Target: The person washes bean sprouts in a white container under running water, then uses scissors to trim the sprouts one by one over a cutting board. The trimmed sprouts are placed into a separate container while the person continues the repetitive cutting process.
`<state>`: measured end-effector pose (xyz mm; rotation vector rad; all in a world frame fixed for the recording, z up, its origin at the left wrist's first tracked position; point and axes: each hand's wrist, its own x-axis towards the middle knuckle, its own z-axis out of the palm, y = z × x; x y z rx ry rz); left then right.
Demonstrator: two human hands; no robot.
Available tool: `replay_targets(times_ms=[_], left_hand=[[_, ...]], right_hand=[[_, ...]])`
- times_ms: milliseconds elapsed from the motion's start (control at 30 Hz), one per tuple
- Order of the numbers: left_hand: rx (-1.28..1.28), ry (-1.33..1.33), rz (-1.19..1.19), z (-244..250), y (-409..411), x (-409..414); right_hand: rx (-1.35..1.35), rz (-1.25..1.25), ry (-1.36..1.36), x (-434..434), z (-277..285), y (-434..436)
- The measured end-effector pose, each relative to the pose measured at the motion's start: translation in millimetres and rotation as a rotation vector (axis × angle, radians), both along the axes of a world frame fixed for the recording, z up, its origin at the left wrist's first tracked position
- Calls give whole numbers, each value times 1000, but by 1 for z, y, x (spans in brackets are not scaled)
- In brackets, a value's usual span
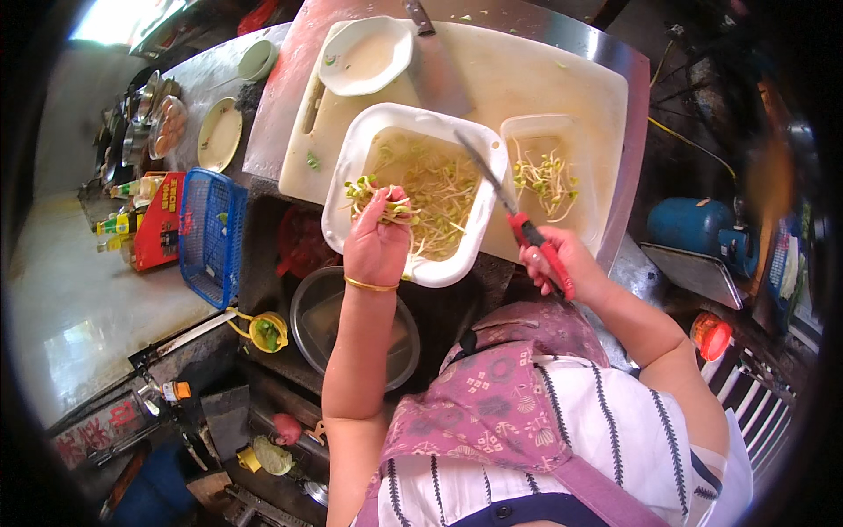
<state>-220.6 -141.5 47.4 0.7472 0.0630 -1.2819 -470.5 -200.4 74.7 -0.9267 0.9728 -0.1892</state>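
Observation:
My left hand [377,244] is closed around a bunch of bean sprouts [361,191] above the left rim of a white plastic basin [484,257]. More sprouts [438,224] lie in water in that basin. My right hand [560,260] grips kitchen scissors [543,253] by their red handles; the blades point up and left over the basin's right rim. A clear plastic container [596,197] holding a small heap of sprouts [546,178] stands to the right of the basin. Both vessels rest on a pale cutting board [533,72].
Behind the basin lie a cleaver [438,72] and a white octagonal bowl [365,56]. At the left are a blue plastic basket [211,237], a plate [220,135] and a bowl of eggs [169,128]. A metal basin [355,329] sits below my left forearm, beside a yellow strainer [267,331].

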Motion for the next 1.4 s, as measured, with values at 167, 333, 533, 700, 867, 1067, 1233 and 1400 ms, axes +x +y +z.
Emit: replay_targets(times_ms=[167, 333, 533, 700, 867, 1067, 1233, 1400], left_hand=[[9, 7, -181, 31, -29, -48], [102, 123, -616, 22, -81, -99], [70, -185, -645, 27, -90, -68], [541, -1433, -671, 16, -56, 10], [573, -1998, -720, -12, -15, 46], [47, -1817, -629, 12, -38, -43], [-214, -2257, -714, -1, -90, -104], [-216, -2342, -1079, -41, -125, -122]], right_hand=[[-321, -249, 26, -39, 14, -37], [-376, -399, -15, -63, 27, -53], [-308, -376, -18, -81, 16, -48], [-276, -333, 4, -84, 19, -45], [-230, -294, 56, -79, 17, -44], [-183, -352, 73, -86, 13, -41], [-191, -365, 44, -95, 17, -38], [-148, -407, 46, -107, 14, -31]])
